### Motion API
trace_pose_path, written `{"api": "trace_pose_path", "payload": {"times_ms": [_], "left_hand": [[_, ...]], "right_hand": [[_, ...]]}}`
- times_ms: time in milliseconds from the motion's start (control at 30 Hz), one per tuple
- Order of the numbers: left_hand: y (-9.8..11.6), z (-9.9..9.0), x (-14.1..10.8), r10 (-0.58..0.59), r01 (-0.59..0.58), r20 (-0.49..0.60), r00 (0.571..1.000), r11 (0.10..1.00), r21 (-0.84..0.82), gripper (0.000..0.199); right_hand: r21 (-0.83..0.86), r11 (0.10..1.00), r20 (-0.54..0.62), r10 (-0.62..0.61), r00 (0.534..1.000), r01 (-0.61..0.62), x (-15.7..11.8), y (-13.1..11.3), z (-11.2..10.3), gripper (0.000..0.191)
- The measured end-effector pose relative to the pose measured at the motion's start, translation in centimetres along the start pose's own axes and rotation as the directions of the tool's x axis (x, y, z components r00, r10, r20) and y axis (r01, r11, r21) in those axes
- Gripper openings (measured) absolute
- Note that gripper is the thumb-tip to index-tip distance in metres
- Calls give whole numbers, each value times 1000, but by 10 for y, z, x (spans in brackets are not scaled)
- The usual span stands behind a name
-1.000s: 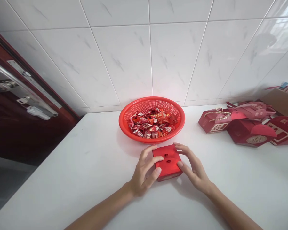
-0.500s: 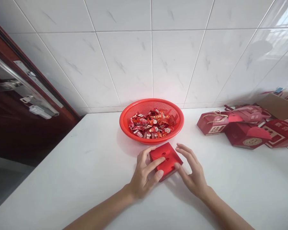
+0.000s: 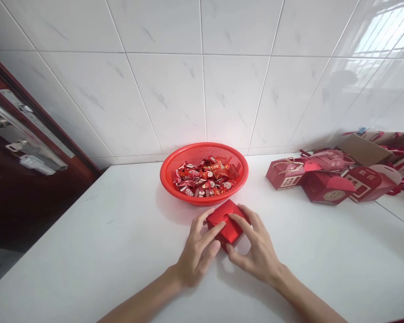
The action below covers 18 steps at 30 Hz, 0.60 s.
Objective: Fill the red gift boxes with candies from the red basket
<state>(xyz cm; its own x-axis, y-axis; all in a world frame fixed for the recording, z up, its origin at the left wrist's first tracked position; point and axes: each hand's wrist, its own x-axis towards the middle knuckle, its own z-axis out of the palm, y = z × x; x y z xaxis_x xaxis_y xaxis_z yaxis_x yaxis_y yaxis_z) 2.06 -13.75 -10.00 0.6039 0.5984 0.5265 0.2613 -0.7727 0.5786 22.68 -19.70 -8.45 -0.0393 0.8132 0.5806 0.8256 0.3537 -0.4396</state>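
Observation:
A small red cardboard box [image 3: 231, 232] lies on the white tabletop [image 3: 121, 251], its top flaps folded over and a small round cutout near the middle. Around its left side curve the fingers of my left hand [image 3: 195, 256], with the index fingertip pressing on the top. My right hand [image 3: 261, 252] grips the right side, its index finger also on the top flaps and its thumb at the front corner. Just behind the box stands a red plastic basket [image 3: 204, 202] holding many wrapped candies [image 3: 205, 178]. The inside of the box is hidden.
Several folded red gift boxes [image 3: 326, 188] stand at the right, one with a rope handle. Behind them is an open brown carton [image 3: 366, 150] with red-and-cream items. A tiled wall [image 3: 175, 98] rises at the back. A dark red door [image 3: 16, 188] with keys stands at the left.
My right hand has closed in on the box, its index finger coming onto the top flaps and its thumb to the front corner. The camera view has turned slightly right.

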Motion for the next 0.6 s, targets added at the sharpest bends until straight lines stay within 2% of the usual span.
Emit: {"api": "trace_pose_path", "payload": {"times_ms": [67, 167, 267, 333, 367, 467, 600], "left_hand": [[0, 1, -2, 6, -6, 13, 1000, 1000, -17, 47], [-1, 3, -4, -40, 41, 44, 998, 999, -24, 42], [-2, 5, -6, -97, 100, 77, 992, 994, -39, 35], [-4, 6, -7, -108, 114, 100, 989, 992, -52, 33], [-5, 6, -6, -105, 112, 109, 988, 992, -56, 32], [-6, 7, -5, -103, 110, 120, 987, 992, -56, 31], [-6, 8, -4, -120, 128, 132, 984, 990, -56, 30]], "right_hand": [[1, 1000, -33, 29, 999, -29, 5, 16, -15, 53], [-44, 990, -178, 121, 977, -130, 10, 55, -48, 46], [-155, 951, -367, 197, 909, -269, 8, 101, -82, 45], [-208, 907, -434, 250, 866, -366, 4, 132, -98, 48], [-228, 890, -450, 262, 854, -394, 2, 145, -103, 50], [-287, 864, -414, 277, 867, -413, -2, 177, -110, 52], [-376, 829, -398, 260, 880, -414, -4, 201, -109, 52]]}}
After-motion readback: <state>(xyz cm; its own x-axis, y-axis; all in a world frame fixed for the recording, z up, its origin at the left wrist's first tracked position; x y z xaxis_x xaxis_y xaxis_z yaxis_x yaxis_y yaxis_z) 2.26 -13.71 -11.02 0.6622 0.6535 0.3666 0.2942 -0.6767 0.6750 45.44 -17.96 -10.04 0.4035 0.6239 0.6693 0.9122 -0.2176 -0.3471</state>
